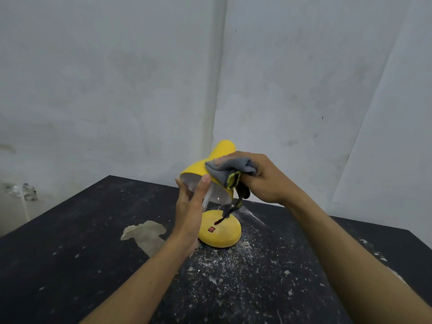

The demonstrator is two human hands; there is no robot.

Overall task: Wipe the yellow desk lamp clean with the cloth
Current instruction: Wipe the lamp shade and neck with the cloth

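The yellow desk lamp [221, 149] stands on a black table [70, 265], its round base [222, 232] carrying a small red switch. The yellow shade tilts toward me, showing its white inside. My left hand [190, 206] grips the lower rim of the shade, thumb up against its edge. My right hand [259, 177] holds a grey cloth [230, 169] with a yellow-and-black edge, pressed onto the top right of the shade. A dark strip of the cloth dangles down toward the base. The lamp's neck is mostly hidden behind my hands.
White dust and flakes cover the black tabletop in front of the lamp [233, 265]. A pale patch of chipped surface [145, 233] lies left of the base. Grey walls meet in a corner right behind the table.
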